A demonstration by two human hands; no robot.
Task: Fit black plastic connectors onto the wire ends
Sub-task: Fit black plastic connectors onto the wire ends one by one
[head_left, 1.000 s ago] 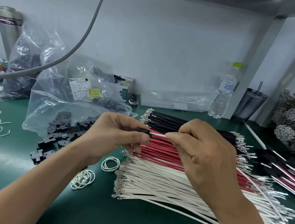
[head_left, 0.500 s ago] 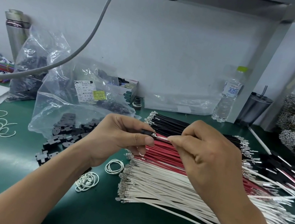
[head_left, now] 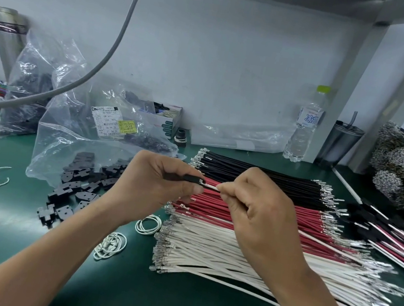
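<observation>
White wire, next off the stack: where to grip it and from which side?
Judging by the current hold: pinch the insulation just behind the crimped terminal, coming from above. The white wires lie flat and parallel, with their metal tips at the stack's left edge. The right hand pinches its wire that way, feeding it into the connector in the left hand.

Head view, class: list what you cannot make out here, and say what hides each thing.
- Connector: mostly covered by the left hand; its shape is unclear.
- Wire seating: too small to tell.
- Bag label: print too small and blurred.
- White wires: partly behind the right hand; far ends cut off by the right edge.
</observation>
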